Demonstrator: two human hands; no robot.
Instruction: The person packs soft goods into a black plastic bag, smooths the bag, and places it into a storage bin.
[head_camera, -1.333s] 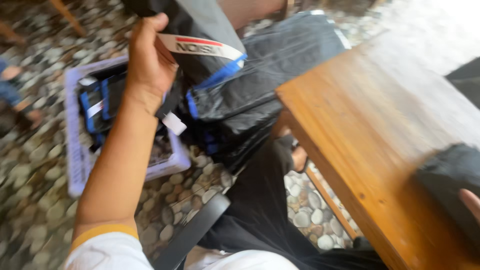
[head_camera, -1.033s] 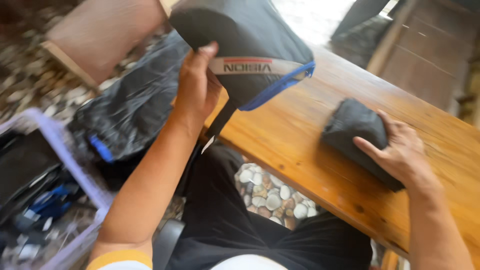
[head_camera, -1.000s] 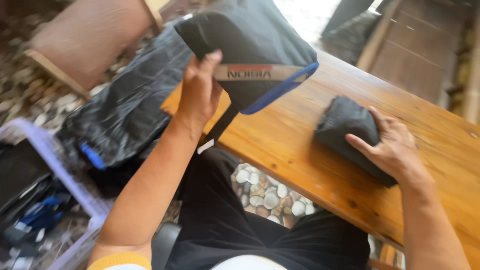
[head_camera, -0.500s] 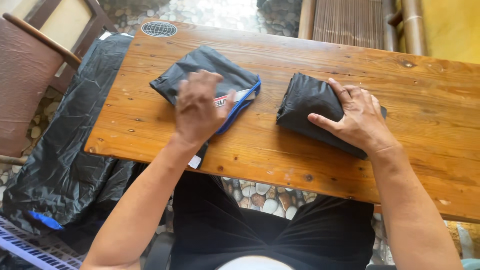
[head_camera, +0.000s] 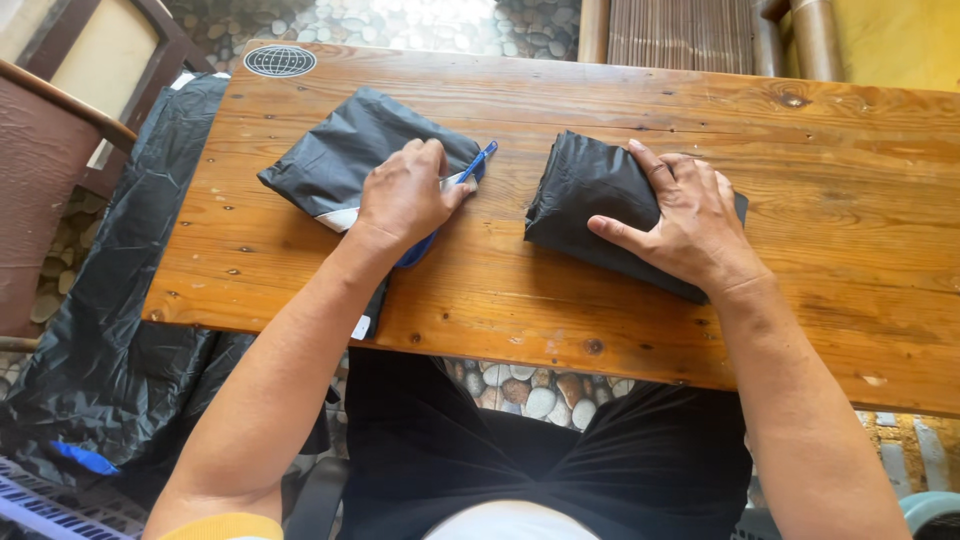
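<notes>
Two hands: both rest palm-down on dark folded garments on a wooden worktop (head_camera: 520, 300), seen from above.
Left hand (head_camera: 405, 195): fingers together and slightly curled, pressing flat on the garment beneath; the grip presses rather than closes around it.
Dark grey garment (head_camera: 345, 150): loosely folded, directly under the left grip and spreading up and away from it to the far left; a white band shows at its near edge beside the wrist.
Blue trim (head_camera: 478, 160): a thin blue strip pokes out just past the left fingertips, toward the other hand.
White tag (head_camera: 361, 327): hangs over the near worktop edge, below the left wrist.
Right hand (head_camera: 685, 215): fingers spread, thumb pointing toward the left hand, laid flat; the grip lies open on the cloth.
Black folded garment (head_camera: 590, 190): a compact bundle under the right grip, most of it showing on the thumb side.
Black plastic sheet (head_camera: 110, 330): drapes beside the worktop, outward of the left arm.
Pebbled floor (head_camera: 530, 385): visible beneath the worktop.
</notes>
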